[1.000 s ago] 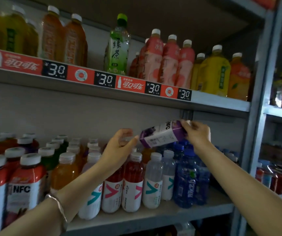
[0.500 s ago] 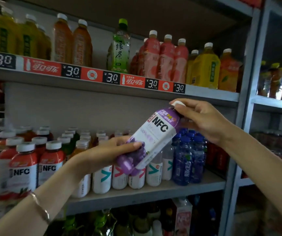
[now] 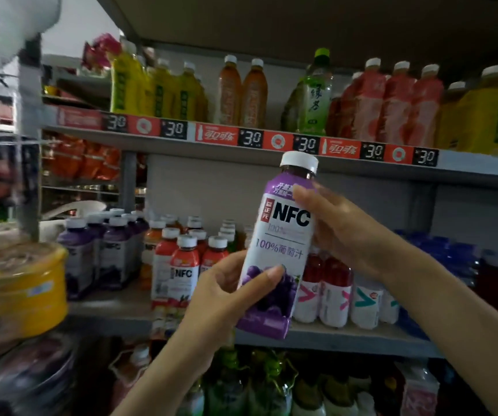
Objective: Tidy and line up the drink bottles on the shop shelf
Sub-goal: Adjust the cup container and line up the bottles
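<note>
Shelving: the middle shelf (image 3: 346,337) carries the small drinks; the upper shelf (image 3: 479,172) holds taller yellow, orange, green and pink bottles behind a strip of price tags.
Edge of view: a yellow tub (image 3: 22,289) sits blurred at far left, off the shelf.
Matching stock: the purple NFC group (image 3: 112,250) stands at the left end of the middle shelf, caps up.
In between: the red NFC bottles (image 3: 184,265) stand just right of that group; white-labelled chevron bottles (image 3: 334,295) and blue bottles lie further right.
Task item: the grape bottle (image 3: 283,235) is held in the air in front of the middle shelf, not resting on it, label facing the camera.
Long axis: near vertical, cap (image 3: 299,161) on top, with the top leaning slightly right.
Left hand (image 3: 226,292): wrapped around the lower body of the bottle, thumb (image 3: 268,274) lying across the grape print.
Right hand (image 3: 346,232): curled around the upper right side, fingertips on the label below the shoulder.
Key relation: the purple group lies left of the grip and further back, past the red bottles; the left hand is the nearer one.
Judgement: placing should need a leftward carry over the red caps with the bottle kept upright. Any free slot in the group is not visible from here.
</note>
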`<act>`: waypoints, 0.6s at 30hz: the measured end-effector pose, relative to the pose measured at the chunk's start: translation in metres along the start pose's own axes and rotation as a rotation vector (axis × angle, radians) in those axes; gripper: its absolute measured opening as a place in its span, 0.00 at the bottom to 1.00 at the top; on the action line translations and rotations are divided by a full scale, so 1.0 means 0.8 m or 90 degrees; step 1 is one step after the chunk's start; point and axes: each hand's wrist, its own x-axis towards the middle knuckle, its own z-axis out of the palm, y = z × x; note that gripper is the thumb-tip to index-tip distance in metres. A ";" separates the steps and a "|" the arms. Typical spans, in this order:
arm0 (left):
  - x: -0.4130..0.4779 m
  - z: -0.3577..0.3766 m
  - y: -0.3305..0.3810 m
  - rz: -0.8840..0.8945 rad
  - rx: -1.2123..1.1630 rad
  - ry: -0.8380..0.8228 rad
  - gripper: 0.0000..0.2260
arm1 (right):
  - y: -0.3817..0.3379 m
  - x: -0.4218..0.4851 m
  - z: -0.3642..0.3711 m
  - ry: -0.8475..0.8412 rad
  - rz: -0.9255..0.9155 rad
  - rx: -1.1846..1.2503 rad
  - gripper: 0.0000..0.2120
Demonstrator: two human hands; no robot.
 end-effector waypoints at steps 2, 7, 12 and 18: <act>-0.006 -0.016 0.005 0.016 -0.002 0.046 0.19 | 0.007 0.005 0.026 -0.038 0.025 0.020 0.31; -0.022 -0.063 0.013 0.027 -0.027 0.131 0.21 | 0.023 0.028 0.090 -0.080 0.010 0.050 0.19; -0.031 -0.113 0.009 0.027 -0.014 0.171 0.18 | 0.043 0.065 0.139 -0.074 0.015 0.025 0.29; -0.022 -0.171 -0.009 0.008 0.043 0.208 0.22 | 0.069 0.104 0.178 -0.105 0.043 0.033 0.26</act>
